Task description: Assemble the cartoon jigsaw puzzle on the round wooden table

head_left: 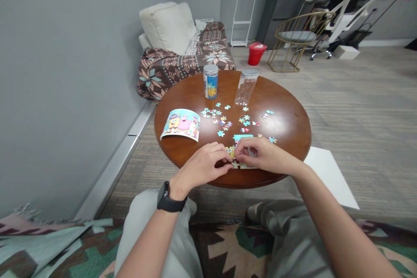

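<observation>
A partly joined jigsaw [243, 138] lies at the near edge of the round wooden table [182, 91], partly covered by my hands. My left hand [208, 161], with a black watch on its wrist, has its fingers bent at the jigsaw's left side; whether a piece is between them is hidden. My right hand [257, 153] pinches over the jigsaw's middle, and what it holds is too small to name. Several loose pieces [246, 118] are scattered beyond the hands. A curved cartoon picture sheet [182, 124] rests at the table's left.
Toward the table's back stand a jar with a blue label [211, 82] and a clear jar with a silver lid [246, 89]. Behind are a patterned couch [182, 67], a red bin [256, 54] and a gold chair [295, 37]. A person in black is at the far right.
</observation>
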`<state>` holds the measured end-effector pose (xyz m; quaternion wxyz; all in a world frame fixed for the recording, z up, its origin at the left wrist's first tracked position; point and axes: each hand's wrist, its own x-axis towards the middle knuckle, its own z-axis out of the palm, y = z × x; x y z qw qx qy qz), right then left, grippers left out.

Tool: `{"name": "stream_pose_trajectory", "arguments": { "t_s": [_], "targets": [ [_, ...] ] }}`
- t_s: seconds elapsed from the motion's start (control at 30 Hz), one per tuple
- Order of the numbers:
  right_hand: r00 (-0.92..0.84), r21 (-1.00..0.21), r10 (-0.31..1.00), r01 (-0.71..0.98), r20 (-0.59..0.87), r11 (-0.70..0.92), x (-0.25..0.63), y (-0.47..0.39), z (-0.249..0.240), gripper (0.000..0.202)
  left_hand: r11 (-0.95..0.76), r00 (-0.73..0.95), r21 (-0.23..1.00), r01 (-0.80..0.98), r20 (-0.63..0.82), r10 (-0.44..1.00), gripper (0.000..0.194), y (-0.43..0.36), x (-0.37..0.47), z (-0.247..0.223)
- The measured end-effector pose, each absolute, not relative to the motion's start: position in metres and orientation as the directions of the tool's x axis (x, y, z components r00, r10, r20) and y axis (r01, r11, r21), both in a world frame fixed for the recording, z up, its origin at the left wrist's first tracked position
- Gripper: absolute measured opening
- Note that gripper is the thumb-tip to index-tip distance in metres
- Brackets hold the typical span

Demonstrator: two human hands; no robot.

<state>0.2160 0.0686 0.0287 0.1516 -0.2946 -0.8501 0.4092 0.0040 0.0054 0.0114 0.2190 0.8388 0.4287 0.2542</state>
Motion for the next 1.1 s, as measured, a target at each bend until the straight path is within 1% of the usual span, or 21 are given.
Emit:
{"name": "stream_pose_trajectory", "arguments": {
  "t_s": [0.13, 0.23, 0.33, 0.43, 0.53, 0.67, 0.73, 0.8, 0.97, 1.1],
  "targets": [
    [-0.720, -0.748, 0.687, 0.402, 0.098, 0.528, 0.223, 0.078, 0.025, 0.016, -0.548, 0.510, 0.584, 0.599, 0.250, 0.823, 0.009, 0.006, 0.003, 0.009],
    [-0.702, -0.739, 0.703, 0.414, 0.112, 0.531, 0.227, 0.085, 0.019, 0.019, -0.545, 0.500, 0.594, 0.592, 0.259, 0.826, 0.011, 0.006, 0.004, 0.010],
    [-0.690, -0.745, 0.712, 0.406, 0.129, 0.529, 0.228, 0.087, 0.016, 0.021, -0.517, 0.481, 0.635, 0.575, 0.248, 0.841, 0.013, 0.004, 0.005, 0.015],
    [-0.655, -0.735, 0.737, 0.416, 0.165, 0.535, 0.231, 0.090, 0.014, 0.021, -0.477, 0.464, 0.694, 0.539, 0.228, 0.856, 0.010, 0.001, 0.004, 0.019],
    [-0.527, -0.716, 0.818, 0.478, 0.230, 0.509, 0.237, 0.097, 0.012, 0.021, -0.438, 0.451, 0.729, 0.526, 0.197, 0.871, 0.010, 0.000, 0.003, 0.019],
    [-0.267, -0.686, 0.911, 0.599, 0.316, 0.413, 0.253, 0.111, 0.008, 0.021, -0.381, 0.409, 0.743, 0.550, 0.158, 0.899, 0.009, 0.001, 0.002, 0.017],
    [-0.153, -0.683, 0.933, 0.644, 0.326, 0.344, 0.262, 0.119, 0.005, 0.022, -0.391, 0.411, 0.743, 0.543, 0.171, 0.895, 0.010, 0.002, 0.002, 0.017],
    [-0.075, -0.686, 0.944, 0.669, 0.321, 0.286, 0.270, 0.124, 0.002, 0.022, -0.423, 0.434, 0.740, 0.523, 0.196, 0.879, 0.011, 0.003, 0.002, 0.018],
    [0.002, -0.687, 0.958, 0.698, 0.287, 0.204, 0.281, 0.130, -0.001, 0.022, -0.474, 0.465, 0.726, 0.497, 0.238, 0.853, 0.011, 0.006, 0.002, 0.014],
    [-0.012, -0.668, 0.958, 0.714, 0.286, 0.209, 0.279, 0.131, -0.005, 0.020, -0.481, 0.468, 0.710, 0.515, 0.237, 0.851, 0.011, 0.006, 0.000, 0.010]
  ]
}}
